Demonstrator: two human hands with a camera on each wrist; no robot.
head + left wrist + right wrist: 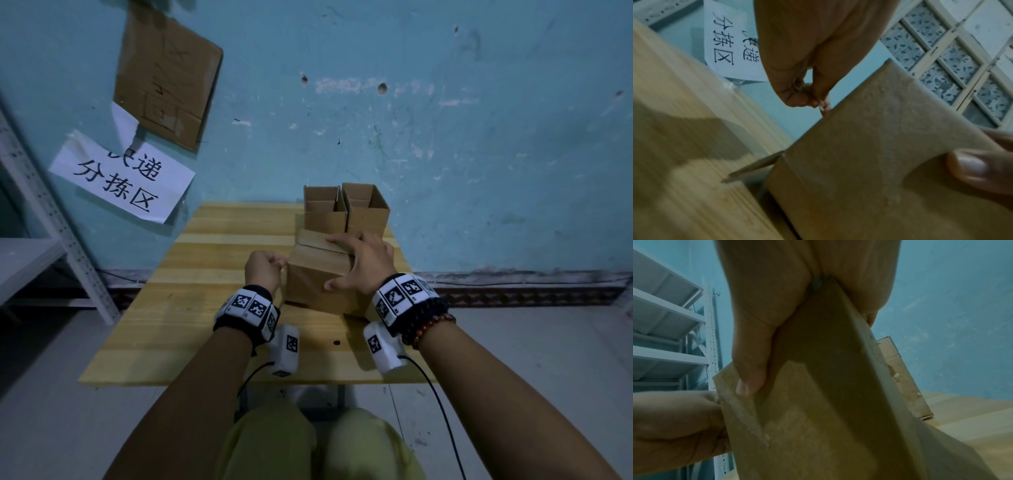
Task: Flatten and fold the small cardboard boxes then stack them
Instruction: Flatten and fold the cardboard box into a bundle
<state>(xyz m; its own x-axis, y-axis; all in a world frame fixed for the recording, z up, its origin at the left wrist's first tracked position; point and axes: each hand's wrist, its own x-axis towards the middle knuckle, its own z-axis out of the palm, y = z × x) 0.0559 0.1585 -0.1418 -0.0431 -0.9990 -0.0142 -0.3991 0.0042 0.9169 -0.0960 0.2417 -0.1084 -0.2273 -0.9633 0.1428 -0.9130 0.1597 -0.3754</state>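
A closed small cardboard box [315, 284] stands in the middle of the wooden table [205, 308]. My right hand [337, 262] grips it from above, fingers over the top flaps and thumb [745, 382] on the near face [818, 418]. My left hand [279, 267] is curled at the box's upper left edge; its fingertips [821, 105] pinch at the edge of the box [869, 162]. Two open boxes [325, 214] [368, 205] stand side by side just behind, against the wall. What the left fingertips hold is too small to tell.
Grey metal shelving [51, 219] stands left of the table. A paper sign [123, 178] and a cardboard sheet [168, 75] hang on the blue wall. Bare tabletop lies to the left of the box and in front of it. My knees are below the table's front edge.
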